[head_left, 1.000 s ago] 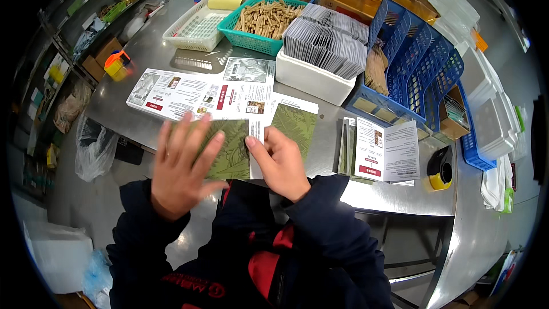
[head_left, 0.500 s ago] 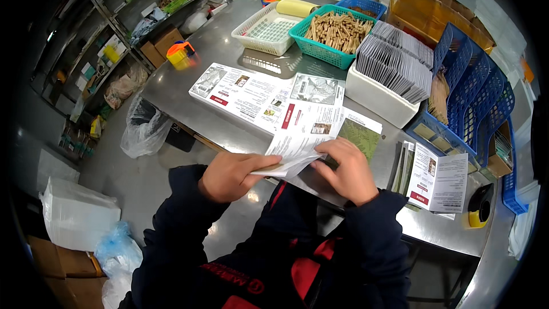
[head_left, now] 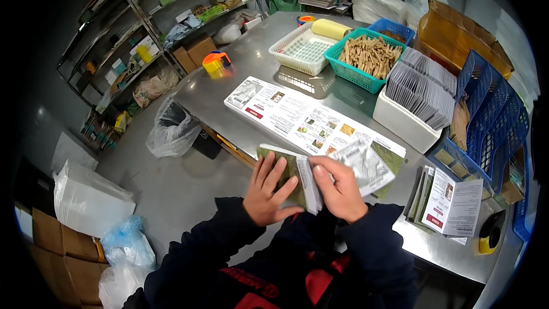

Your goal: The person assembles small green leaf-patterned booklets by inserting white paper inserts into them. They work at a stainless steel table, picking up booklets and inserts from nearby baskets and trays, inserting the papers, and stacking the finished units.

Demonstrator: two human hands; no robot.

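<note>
A partly folded paper leaflet [head_left: 295, 177] with a green printed face stands between my hands at the table's front edge. My left hand [head_left: 266, 191] lies against that green face with its fingers spread. Closed on the leaflet's right side is my right hand [head_left: 343, 191], thumb up along the folded edge. A panel with a grey map [head_left: 366, 166] sticks out beyond the right hand; whether it joins the held leaflet is hidden. Behind my hands, a long stack of unfolded leaflets [head_left: 280, 115] lies on the steel table [head_left: 240, 51].
Folded leaflets [head_left: 440, 200] stand at the right beside a black and yellow tape roll [head_left: 490, 232]. Farther back are a white box of grey packets [head_left: 400, 120], a blue divided rack [head_left: 486, 109], a teal basket of wooden pieces [head_left: 337, 67], a white basket [head_left: 280, 51] and an orange-yellow tape dispenser [head_left: 216, 64].
The leaflet was stretched out over the stack; now it is folded more compactly and upright, green face showing. My left hand has moved right and its fingers have spread. The view has shifted.
</note>
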